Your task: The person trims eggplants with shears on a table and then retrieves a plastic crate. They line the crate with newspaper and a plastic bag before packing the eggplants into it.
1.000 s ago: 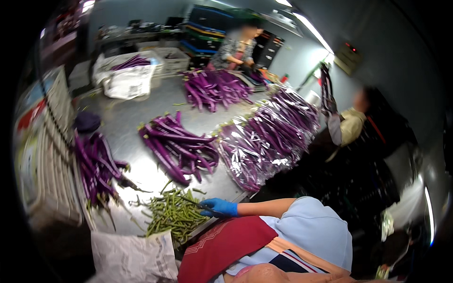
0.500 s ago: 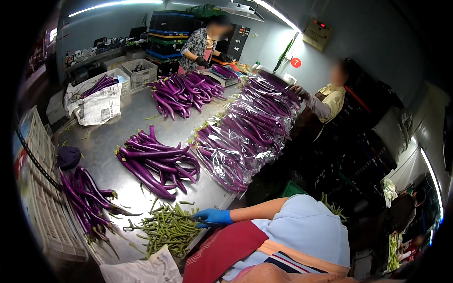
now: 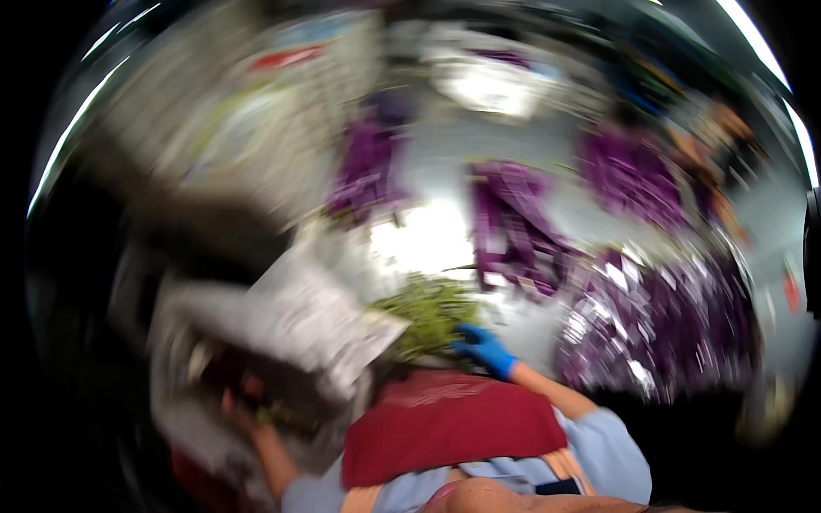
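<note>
Though blur obscures their long axes, beans (image 3: pixel 423 315) lie just left of the fingers of the right hand (image 3: pixel 483 349), the left hand (image 3: pixel 241 415) farther off; neither grip can be told

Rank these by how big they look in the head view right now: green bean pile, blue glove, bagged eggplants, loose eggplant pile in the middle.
Largest to smallest:
1. bagged eggplants
2. loose eggplant pile
3. green bean pile
4. blue glove
Motion blur softens the edges; this is apparent size only.
</note>
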The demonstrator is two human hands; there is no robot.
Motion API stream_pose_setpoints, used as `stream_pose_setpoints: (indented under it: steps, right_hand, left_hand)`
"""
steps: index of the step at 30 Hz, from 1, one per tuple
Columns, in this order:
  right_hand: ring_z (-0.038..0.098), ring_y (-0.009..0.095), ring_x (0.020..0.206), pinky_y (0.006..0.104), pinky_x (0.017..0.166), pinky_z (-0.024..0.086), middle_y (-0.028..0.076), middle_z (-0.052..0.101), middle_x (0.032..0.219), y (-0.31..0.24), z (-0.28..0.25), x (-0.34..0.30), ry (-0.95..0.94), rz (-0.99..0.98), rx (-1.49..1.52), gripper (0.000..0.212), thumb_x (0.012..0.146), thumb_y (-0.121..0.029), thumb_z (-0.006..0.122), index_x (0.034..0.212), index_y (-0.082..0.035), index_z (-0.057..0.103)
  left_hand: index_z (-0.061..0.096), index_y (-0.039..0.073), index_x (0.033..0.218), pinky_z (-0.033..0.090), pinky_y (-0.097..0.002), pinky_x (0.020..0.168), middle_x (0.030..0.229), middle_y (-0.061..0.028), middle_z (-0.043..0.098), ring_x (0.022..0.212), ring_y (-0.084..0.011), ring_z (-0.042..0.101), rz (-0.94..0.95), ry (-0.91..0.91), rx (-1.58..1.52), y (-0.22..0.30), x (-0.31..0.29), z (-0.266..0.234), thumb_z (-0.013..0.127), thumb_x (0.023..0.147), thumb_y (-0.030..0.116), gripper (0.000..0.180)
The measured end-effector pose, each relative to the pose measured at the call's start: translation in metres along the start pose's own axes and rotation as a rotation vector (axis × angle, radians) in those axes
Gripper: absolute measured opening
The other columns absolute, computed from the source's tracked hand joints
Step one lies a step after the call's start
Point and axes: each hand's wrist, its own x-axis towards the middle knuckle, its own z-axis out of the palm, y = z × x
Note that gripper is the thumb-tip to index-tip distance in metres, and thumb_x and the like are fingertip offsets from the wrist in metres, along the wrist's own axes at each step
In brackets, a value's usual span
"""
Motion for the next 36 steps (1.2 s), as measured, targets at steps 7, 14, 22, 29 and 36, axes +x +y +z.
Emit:
stream_pose_setpoints:
  steps: [7,14,22,29,36]
  right_hand:
    - [0.044,0.007,0.047,0.0204,0.039,0.033,0.000,0.049,0.065,0.003,0.003,0.008,0.067,-0.107,0.019,0.029,0.073,-0.010,0.061,0.099,-0.004,0.049]
    - [0.044,0.005,0.055,0.0180,0.046,0.035,-0.003,0.051,0.071,0.000,0.003,0.022,-0.189,-0.183,0.058,0.026,0.074,-0.007,0.060,0.099,-0.005,0.051]
    - [0.045,0.005,0.063,0.0184,0.056,0.039,0.000,0.052,0.077,-0.060,0.006,0.011,-0.368,-0.302,-0.010,0.036,0.072,-0.005,0.062,0.105,0.000,0.049]
    - [0.045,0.008,0.073,0.0211,0.066,0.040,0.001,0.050,0.088,-0.105,0.003,-0.003,-0.211,-0.568,0.131,0.041,0.072,-0.010,0.063,0.108,0.000,0.046]
    - [0.046,0.012,0.086,0.0237,0.076,0.039,0.007,0.047,0.100,-0.125,-0.010,0.013,-0.147,-0.591,0.300,0.048,0.072,-0.011,0.063,0.109,0.001,0.036]
  left_hand:
    - [0.034,-0.005,0.107,0.037,-0.0282,0.069,0.090,-0.0085,0.042,0.076,-0.0177,0.041,-0.039,-0.267,-0.158,0.009,-0.010,-0.002,0.058,0.066,0.030,0.059]
    - [0.033,-0.002,0.118,0.038,-0.0312,0.071,0.103,-0.0123,0.044,0.079,-0.0184,0.041,0.132,-0.378,0.006,0.006,-0.061,0.093,0.060,0.066,0.031,0.067]
    - [0.040,-0.003,0.112,0.040,-0.0302,0.069,0.100,-0.0120,0.047,0.075,-0.0179,0.046,-0.026,-0.579,0.091,-0.064,-0.002,0.197,0.061,0.060,0.038,0.069]
    - [0.040,-0.005,0.109,0.042,-0.0294,0.075,0.090,-0.0116,0.049,0.080,-0.0207,0.048,-0.352,-0.741,0.243,-0.158,0.045,0.243,0.060,0.058,0.036,0.069]
    - [0.034,-0.001,0.114,0.043,-0.0321,0.078,0.102,-0.0143,0.048,0.087,-0.0223,0.052,-0.508,-0.722,0.305,-0.246,0.040,0.270,0.056,0.057,0.031,0.069]
